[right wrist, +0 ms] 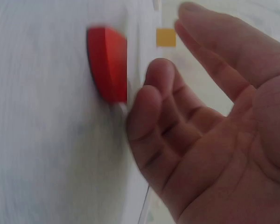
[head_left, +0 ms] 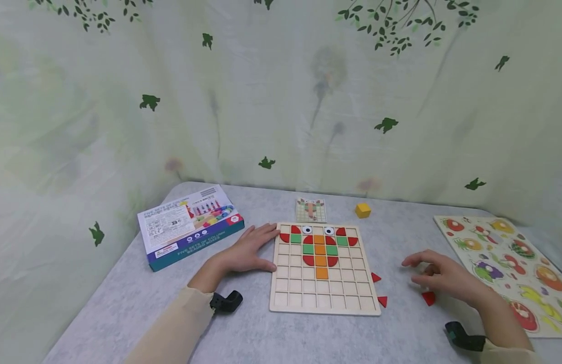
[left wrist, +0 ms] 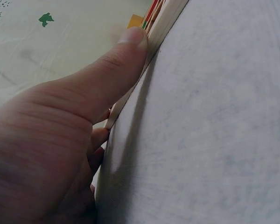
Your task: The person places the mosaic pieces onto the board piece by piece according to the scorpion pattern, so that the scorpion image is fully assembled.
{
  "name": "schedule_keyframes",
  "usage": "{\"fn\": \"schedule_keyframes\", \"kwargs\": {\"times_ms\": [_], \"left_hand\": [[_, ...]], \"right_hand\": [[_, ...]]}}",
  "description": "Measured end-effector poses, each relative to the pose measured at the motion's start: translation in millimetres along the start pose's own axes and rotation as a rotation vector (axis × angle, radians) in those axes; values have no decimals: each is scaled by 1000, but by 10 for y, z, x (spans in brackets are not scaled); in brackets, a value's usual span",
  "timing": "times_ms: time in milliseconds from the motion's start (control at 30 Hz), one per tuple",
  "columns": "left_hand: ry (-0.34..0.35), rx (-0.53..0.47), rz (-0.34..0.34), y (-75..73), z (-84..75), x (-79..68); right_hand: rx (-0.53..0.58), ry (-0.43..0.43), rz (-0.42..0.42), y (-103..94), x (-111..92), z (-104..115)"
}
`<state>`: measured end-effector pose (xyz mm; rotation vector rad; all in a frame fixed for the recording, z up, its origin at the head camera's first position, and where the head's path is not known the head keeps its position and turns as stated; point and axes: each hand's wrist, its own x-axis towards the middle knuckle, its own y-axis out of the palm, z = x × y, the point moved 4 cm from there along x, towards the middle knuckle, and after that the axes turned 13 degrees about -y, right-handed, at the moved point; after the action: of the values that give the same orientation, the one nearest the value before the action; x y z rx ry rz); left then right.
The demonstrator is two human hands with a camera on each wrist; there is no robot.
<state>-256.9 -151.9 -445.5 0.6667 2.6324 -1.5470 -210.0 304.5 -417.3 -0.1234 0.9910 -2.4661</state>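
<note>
A light wooden grid board (head_left: 294,301) lies mid-table, its upper cells filled with red curved tiles, green squares, a column of orange squares (head_left: 321,273) and two round eye tiles (head_left: 306,230). My left hand (head_left: 251,252) is at the board's left edge, fingers extended; the left wrist view shows the thumb (left wrist: 114,70) along the side. To the right of the board, my right hand (head_left: 449,278) hovers with relaxed, slightly bent fingers and holds nothing. Close by it lies a red curved tile (right wrist: 107,63). Two more red tiles, one upper (head_left: 376,277) and one lower (head_left: 383,302), lie along the board's right edge.
Behind the board is a small pattern card (head_left: 310,210), with a yellow cube (head_left: 362,210) to its right. A box labelled as beaded boxes (head_left: 189,227) lies at the left. On the right is a fruit picture board (head_left: 513,258). A leaf-printed curtain (head_left: 262,101) hangs behind the table.
</note>
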Motion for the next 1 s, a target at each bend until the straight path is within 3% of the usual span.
{"fn": "schedule_keyframes", "kwargs": {"times_ms": [233, 633, 1000], "left_hand": [[12, -8, -4, -22, -19, -20], [29, -17, -8, -18, -39, -19], [33, -12, -3, -17, -26, -20]], "right_hand": [[-31, 13, 67, -66, -88, -117], [14, -72, 192, -85, -235, -198], [-26, -52, 150, -62, -208, -220]]}}
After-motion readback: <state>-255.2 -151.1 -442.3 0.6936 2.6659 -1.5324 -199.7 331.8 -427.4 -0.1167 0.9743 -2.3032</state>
